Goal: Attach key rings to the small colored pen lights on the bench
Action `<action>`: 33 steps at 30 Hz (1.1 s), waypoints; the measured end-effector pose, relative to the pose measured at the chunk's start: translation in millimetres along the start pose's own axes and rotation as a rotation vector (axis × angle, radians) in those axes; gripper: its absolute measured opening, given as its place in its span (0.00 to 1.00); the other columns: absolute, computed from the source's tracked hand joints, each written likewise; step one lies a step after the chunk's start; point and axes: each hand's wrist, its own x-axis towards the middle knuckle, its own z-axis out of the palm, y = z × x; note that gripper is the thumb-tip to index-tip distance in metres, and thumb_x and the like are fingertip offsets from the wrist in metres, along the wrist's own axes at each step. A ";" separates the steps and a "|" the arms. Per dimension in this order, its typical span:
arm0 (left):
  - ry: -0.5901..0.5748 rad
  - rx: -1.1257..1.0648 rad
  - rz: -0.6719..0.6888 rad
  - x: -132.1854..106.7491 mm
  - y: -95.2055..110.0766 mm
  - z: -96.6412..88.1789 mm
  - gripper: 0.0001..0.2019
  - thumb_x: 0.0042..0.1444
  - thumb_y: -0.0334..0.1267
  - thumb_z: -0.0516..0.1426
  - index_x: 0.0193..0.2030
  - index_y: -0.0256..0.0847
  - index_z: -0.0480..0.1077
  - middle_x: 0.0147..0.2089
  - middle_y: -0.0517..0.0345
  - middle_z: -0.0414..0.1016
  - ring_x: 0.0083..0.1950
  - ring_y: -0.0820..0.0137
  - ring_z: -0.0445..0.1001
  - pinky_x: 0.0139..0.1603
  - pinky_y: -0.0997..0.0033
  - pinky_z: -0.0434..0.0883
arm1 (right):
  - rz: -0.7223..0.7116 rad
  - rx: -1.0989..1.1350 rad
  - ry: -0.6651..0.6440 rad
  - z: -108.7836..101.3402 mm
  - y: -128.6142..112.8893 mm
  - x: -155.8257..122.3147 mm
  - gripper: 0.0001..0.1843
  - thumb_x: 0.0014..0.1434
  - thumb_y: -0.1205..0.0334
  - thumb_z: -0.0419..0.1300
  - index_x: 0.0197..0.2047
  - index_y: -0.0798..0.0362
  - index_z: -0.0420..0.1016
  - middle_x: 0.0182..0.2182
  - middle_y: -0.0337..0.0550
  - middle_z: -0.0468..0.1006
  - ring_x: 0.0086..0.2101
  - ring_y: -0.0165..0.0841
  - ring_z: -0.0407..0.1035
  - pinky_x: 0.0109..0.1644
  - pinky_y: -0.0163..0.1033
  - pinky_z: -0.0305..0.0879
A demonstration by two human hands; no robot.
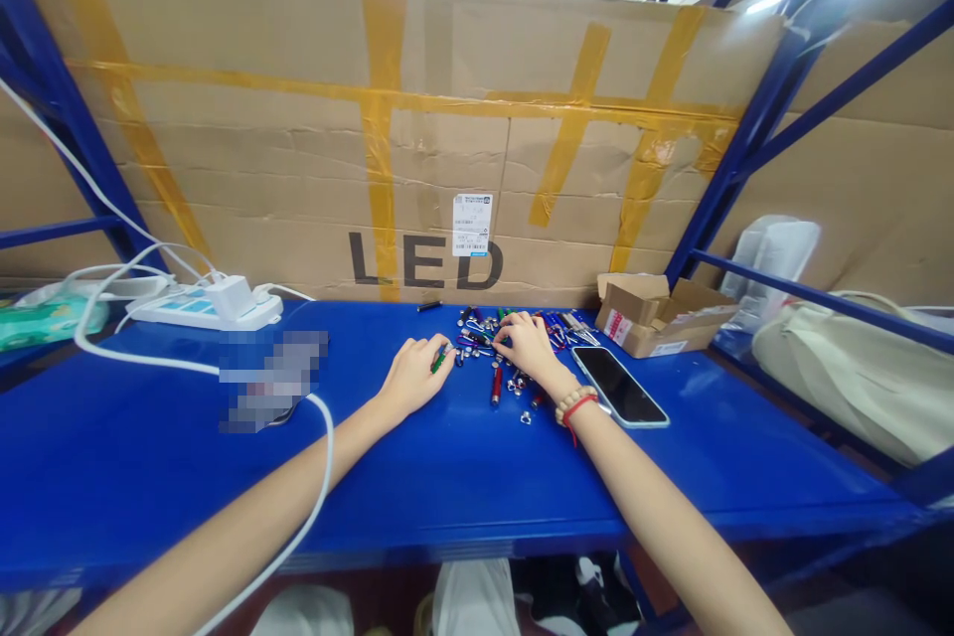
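Your left hand (412, 375) pinches a green piece (439, 359) just left of the pile (488, 343) on the shelf (149, 477), right hand (531, 343) splayed on it; a careless sweep could roll loose bits off the near edge or against the phone (618, 385).

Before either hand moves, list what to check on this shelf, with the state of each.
1. Left hand grips the green piece: ok.
2. Right hand has a piece pinched from the pile: cannot tell.
3. Phone clear of the right wrist: not ok, lies right beside it.
4. White cable clear of the left forearm: not ok, loops right by it.
5. Cardboard box open: ok.
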 end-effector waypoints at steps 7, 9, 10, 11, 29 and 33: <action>-0.007 -0.057 -0.073 0.2 1.3 -4.6 0.12 0.62 0.42 0.41 0.37 0.41 0.61 0.27 0.59 0.70 0.28 0.68 0.67 0.36 0.69 0.61 | 0.051 0.027 -0.042 0.7 -4.5 -0.1 0.05 0.51 0.65 0.59 0.27 0.52 0.77 0.41 0.44 0.73 0.46 0.37 0.61 0.48 0.43 0.50; -0.030 -0.078 -0.114 0.4 2.3 -6.7 0.11 0.63 0.41 0.40 0.38 0.41 0.60 0.26 0.60 0.69 0.28 0.68 0.67 0.36 0.69 0.61 | 0.071 0.044 -0.043 -1.4 -4.7 -1.1 0.05 0.50 0.64 0.60 0.25 0.52 0.77 0.41 0.43 0.73 0.45 0.37 0.61 0.48 0.43 0.50; -0.040 -0.088 -0.135 0.5 2.8 -7.8 0.11 0.63 0.41 0.39 0.38 0.42 0.59 0.26 0.61 0.69 0.27 0.68 0.67 0.36 0.69 0.61 | 0.081 0.050 -0.042 -2.6 -4.8 -1.7 0.05 0.49 0.64 0.60 0.25 0.52 0.76 0.41 0.43 0.73 0.45 0.37 0.61 0.48 0.43 0.50; -0.049 -0.096 -0.153 0.6 3.4 -8.8 0.11 0.63 0.41 0.39 0.38 0.42 0.59 0.25 0.61 0.69 0.27 0.68 0.66 0.35 0.69 0.61 | 0.090 0.055 -0.040 -3.9 -5.0 -2.3 0.05 0.48 0.64 0.61 0.24 0.52 0.76 0.41 0.43 0.73 0.45 0.37 0.61 0.48 0.43 0.51; -0.029 -0.115 -0.129 0.9 2.8 -9.1 0.10 0.62 0.41 0.40 0.40 0.42 0.59 0.29 0.60 0.70 0.30 0.68 0.68 0.37 0.68 0.62 | 0.151 0.099 0.000 -24.8 -7.1 -5.3 0.06 0.50 0.63 0.59 0.25 0.52 0.76 0.40 0.43 0.73 0.44 0.37 0.62 0.47 0.43 0.52; -0.026 -0.113 -0.123 0.7 2.7 -8.5 0.10 0.62 0.42 0.41 0.40 0.42 0.59 0.28 0.59 0.70 0.31 0.67 0.69 0.36 0.68 0.63 | 0.146 0.098 -0.038 -27.6 -4.6 -6.7 0.06 0.50 0.63 0.60 0.24 0.52 0.76 0.40 0.44 0.73 0.44 0.38 0.62 0.46 0.44 0.52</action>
